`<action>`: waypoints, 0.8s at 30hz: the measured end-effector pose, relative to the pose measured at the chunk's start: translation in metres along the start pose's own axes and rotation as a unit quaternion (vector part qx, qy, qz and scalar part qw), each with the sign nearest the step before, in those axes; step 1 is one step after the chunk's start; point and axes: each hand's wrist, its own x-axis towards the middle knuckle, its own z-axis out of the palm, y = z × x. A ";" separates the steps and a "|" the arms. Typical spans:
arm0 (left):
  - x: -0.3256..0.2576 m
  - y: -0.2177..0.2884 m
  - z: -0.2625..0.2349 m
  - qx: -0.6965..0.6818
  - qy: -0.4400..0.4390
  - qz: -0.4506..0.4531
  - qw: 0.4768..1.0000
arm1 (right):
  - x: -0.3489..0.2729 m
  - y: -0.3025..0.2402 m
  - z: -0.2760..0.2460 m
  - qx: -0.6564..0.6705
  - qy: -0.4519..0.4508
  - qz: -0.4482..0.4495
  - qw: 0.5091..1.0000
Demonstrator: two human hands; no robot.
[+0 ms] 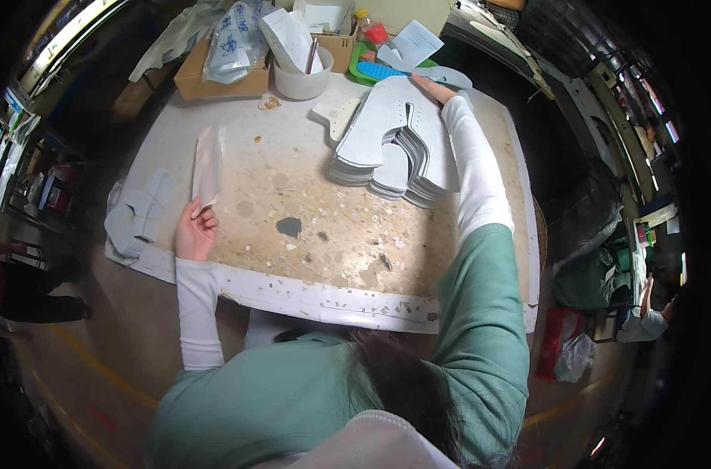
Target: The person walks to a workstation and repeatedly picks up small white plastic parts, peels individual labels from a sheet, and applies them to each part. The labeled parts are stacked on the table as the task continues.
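My left hand (196, 231) is closed round the lower end of a pale, thin, see-through strip (208, 160), which stands up from the fingers over the left of the table. Far to the right, my right hand (434, 87) is stretched out past a stack of whitish-grey, curved shoe upper pieces (387, 117). Its fingers look extended and lie against a flat grey-blue, sole-shaped piece (451, 76) at the edge of a green basket (359, 73). Whether they grip that piece is hard to make out. Small holes dot the top upper piece, and the stacked edges face me.
At the back stand a cardboard box (185, 80) with a plastic bag (234, 47), a white tub (302, 84) holding papers and a bottle (369, 28). Grey cut pieces (140, 207) lie at the table's left edge. Scraps litter the worn tabletop (254, 250).
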 end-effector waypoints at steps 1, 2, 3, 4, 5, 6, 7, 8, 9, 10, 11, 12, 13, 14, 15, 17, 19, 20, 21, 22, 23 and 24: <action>-0.001 0.000 0.001 0.000 0.000 0.000 1.000 | 0.000 0.000 0.000 0.005 -0.005 -0.015 1.000; -0.001 0.000 0.002 0.001 -0.006 0.004 1.000 | 0.002 0.000 0.001 0.017 -0.017 -0.036 0.999; -0.001 0.000 0.003 -0.002 0.004 0.001 1.000 | 0.004 0.001 0.001 0.032 -0.021 -0.036 0.999; -0.002 0.000 0.004 -0.004 0.007 0.001 1.000 | 0.007 0.004 0.000 0.047 -0.039 -0.031 0.998; -0.002 0.000 0.004 -0.007 0.006 0.002 1.000 | 0.010 0.007 -0.001 0.063 -0.047 -0.005 0.997; -0.002 0.000 0.004 -0.008 0.005 0.004 1.000 | 0.013 0.010 -0.001 0.079 -0.056 0.022 0.995; -0.002 0.000 0.004 -0.010 -0.001 0.007 1.000 | 0.013 0.014 -0.002 0.117 -0.071 0.030 0.990; -0.002 0.000 0.005 -0.011 0.014 0.013 1.000 | 0.014 0.017 -0.002 0.155 -0.086 0.037 0.983; -0.002 0.000 0.005 -0.009 -0.003 0.012 1.000 | 0.011 0.019 -0.003 0.194 -0.094 0.053 0.975; -0.001 0.000 0.005 -0.006 -0.001 0.013 1.000 | 0.010 0.018 -0.001 0.178 -0.113 0.074 0.975; -0.001 0.000 0.005 -0.003 0.000 0.015 1.000 | 0.007 0.016 -0.001 0.168 -0.137 0.045 0.975; 0.000 0.000 0.005 0.000 -0.003 0.014 1.000 | 0.002 0.012 -0.002 0.155 -0.155 0.025 0.975; 0.000 0.000 0.004 0.003 -0.006 0.015 1.000 | -0.004 0.008 -0.003 0.142 -0.162 0.014 0.976; 0.001 -0.001 0.003 0.004 -0.012 0.019 1.000 | -0.009 -0.001 -0.003 0.139 -0.148 0.032 0.979; 0.001 0.000 0.002 0.006 -0.008 0.016 1.000 | -0.017 -0.008 -0.004 0.115 -0.136 0.017 0.984; 0.003 -0.001 -0.001 0.000 -0.020 0.019 1.000 | -0.035 -0.027 -0.006 0.064 -0.079 0.003 0.995; 0.005 -0.001 -0.004 0.001 -0.030 0.019 0.999 | -0.062 -0.045 -0.007 0.052 -0.031 -0.075 0.995; 0.006 -0.001 -0.006 0.000 -0.020 0.022 1.000 | -0.077 -0.055 -0.009 0.023 0.012 -0.110 0.994; 0.006 -0.001 -0.007 0.003 -0.039 0.022 0.999 | -0.094 -0.066 -0.008 0.000 0.047 -0.157 0.986; 0.007 -0.002 -0.009 0.006 -0.035 0.023 0.999 | -0.109 -0.080 -0.008 -0.012 0.070 -0.172 0.982; 0.007 -0.002 -0.010 0.009 -0.028 0.027 0.999 | -0.129 -0.092 -0.009 -0.042 0.100 -0.200 0.974; 0.007 -0.003 -0.011 0.011 -0.034 0.027 0.999 | -0.150 -0.104 -0.011 -0.042 0.103 -0.255 0.960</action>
